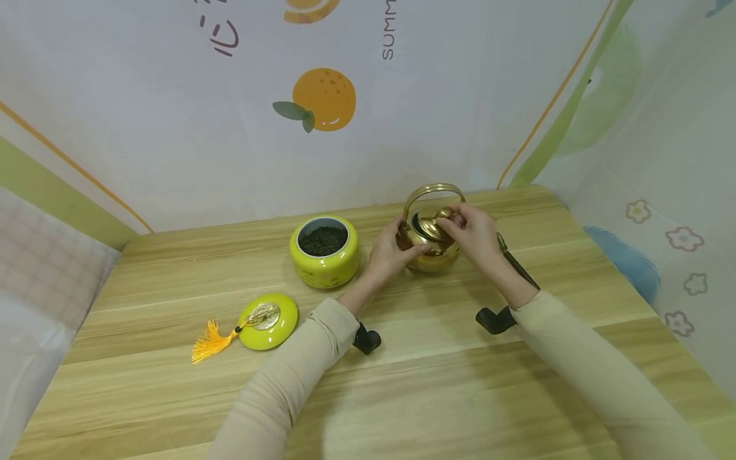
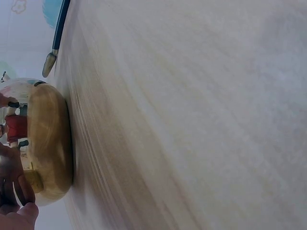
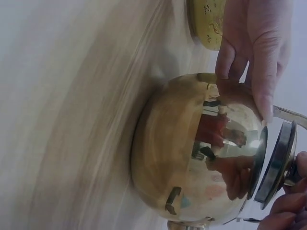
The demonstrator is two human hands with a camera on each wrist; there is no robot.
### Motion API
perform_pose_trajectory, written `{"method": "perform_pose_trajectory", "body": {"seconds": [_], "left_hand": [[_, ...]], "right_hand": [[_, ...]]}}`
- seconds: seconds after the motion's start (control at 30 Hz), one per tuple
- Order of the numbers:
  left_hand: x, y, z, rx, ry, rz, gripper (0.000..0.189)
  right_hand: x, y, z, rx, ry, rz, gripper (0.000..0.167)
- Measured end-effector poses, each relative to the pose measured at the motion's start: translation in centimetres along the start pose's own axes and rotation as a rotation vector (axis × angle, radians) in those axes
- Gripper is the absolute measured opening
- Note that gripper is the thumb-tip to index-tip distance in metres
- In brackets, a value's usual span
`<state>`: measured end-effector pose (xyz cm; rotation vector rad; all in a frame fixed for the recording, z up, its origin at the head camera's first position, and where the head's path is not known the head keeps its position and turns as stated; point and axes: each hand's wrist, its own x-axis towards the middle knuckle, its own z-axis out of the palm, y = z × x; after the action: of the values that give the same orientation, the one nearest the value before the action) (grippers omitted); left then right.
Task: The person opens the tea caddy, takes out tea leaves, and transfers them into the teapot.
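Observation:
A shiny gold teapot with an arched handle stands on the table. My left hand holds its left side, the thumb across the front of the body. My right hand pinches the knob of the gold lid. The lid is tilted and raised off the opening; a gap shows between lid and rim in the right wrist view. Left of the teapot stands a yellow-green jar, uncovered, with dark, loose tea-like leaves inside.
The jar's yellow-green lid, with an orange tassel, lies at the front left. A dark-handled tool with a brass-coloured end lies right of the teapot, partly behind my right arm. A printed curtain hangs behind the wooden table.

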<state>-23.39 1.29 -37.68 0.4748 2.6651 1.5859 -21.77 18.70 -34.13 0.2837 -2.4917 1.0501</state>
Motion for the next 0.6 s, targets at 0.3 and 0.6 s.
{"method": "perform_pose_trajectory", "body": {"seconds": [0.3, 0.6], "left_hand": [[0.0, 0.0, 0.0, -0.007, -0.012, -0.014, 0.076], [-0.1, 0.0, 0.0, 0.017, -0.003, -0.016, 0.078]], "right_hand": [[0.7, -0.3, 0.5, -0.059, -0.044, 0.058, 0.035], [1.1, -0.5, 1.2, -0.09, -0.037, 0.073, 0.035]]}}
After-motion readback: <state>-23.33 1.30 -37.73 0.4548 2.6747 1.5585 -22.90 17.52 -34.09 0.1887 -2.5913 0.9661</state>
